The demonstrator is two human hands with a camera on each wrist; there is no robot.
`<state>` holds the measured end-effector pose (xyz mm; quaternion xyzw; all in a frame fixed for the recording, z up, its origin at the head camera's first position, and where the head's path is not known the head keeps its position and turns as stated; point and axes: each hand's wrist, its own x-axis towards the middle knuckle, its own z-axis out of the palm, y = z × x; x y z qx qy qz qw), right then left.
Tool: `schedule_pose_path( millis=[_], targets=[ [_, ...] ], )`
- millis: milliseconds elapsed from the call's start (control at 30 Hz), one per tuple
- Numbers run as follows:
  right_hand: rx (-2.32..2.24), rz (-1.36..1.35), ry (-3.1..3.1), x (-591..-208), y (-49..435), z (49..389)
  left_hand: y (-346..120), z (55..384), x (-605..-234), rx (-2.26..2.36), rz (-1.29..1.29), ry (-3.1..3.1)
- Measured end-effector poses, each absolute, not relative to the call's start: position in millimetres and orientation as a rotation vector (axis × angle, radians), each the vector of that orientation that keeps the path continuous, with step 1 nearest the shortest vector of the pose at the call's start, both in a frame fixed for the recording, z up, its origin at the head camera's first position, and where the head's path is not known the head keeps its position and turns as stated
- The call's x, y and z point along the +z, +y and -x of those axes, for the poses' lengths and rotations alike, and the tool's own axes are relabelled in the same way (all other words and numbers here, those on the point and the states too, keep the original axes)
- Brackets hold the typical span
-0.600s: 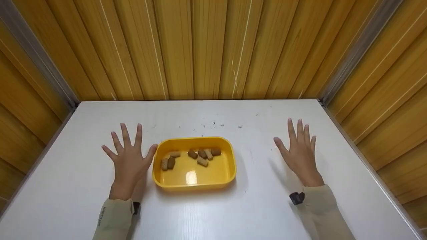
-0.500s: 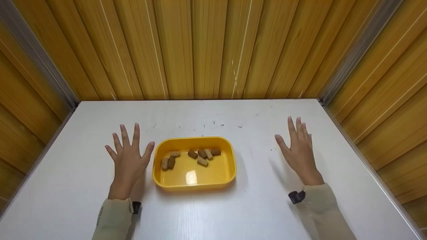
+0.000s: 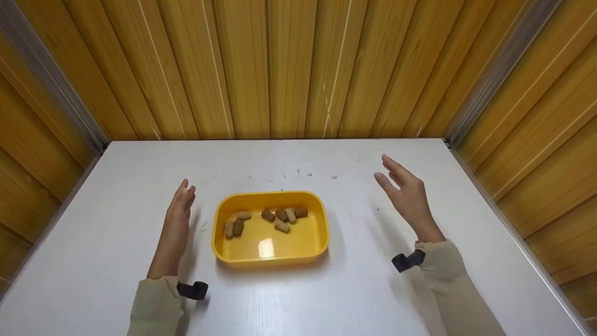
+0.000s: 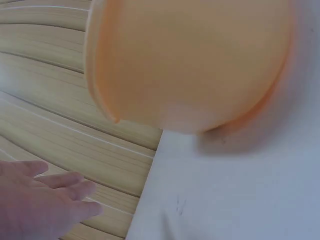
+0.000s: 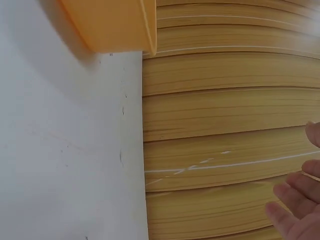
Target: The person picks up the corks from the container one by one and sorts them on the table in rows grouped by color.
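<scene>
A yellow rectangular tub (image 3: 270, 257) with rounded corners sits on the white table. Inside it lie several short, stubby pieces, some light tan (image 3: 282, 226) and some darker brown (image 3: 239, 227), in a left cluster and one along the back wall. My left hand (image 3: 176, 224) is raised just left of the tub, turned on edge, fingers extended, holding nothing. Well to the right of the tub is my right hand (image 3: 410, 200), its fingers relaxed and thumb apart, also holding nothing. The left wrist view shows the tub's outer wall (image 4: 195, 65) close up, with the left fingers low at the side.
Wood-patterned panels (image 3: 289, 70) rise behind the white table (image 3: 298, 303) and along both sides. Small dark marks (image 3: 298, 172) dot the tabletop behind the tub. A black wrist camera (image 3: 193, 290) is strapped on the left sleeve, another black camera (image 3: 406, 261) on the right.
Both hands have turned from palms down with fingers spread to palms facing inward. The right hand has shifted slightly left and up in the head view. The tub and its pieces stay put.
</scene>
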<state>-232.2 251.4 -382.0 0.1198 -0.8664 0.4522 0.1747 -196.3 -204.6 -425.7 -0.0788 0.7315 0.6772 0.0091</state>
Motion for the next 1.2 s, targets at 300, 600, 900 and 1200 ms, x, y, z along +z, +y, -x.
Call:
schedule_pose_path(
  millis=[300, 600, 900, 1200],
  targets=[
    [1.393, -0.478, -2.544, -378, 233, 247, -206, 202, -451, 2.686, 0.128, 1.497],
    [1.509, -0.709, -2.645, -377, 211, 259, -202, 203, -477, 2.768, 0.058, 1.132],
    [1.388, -0.932, -2.817, -376, 185, 267, -200, 201, -489, 2.687, -0.022, 1.320],
    [1.404, -0.991, -2.979, -379, 161, 272, -199, 201, -493, 2.566, -0.038, 1.480]
  ],
)
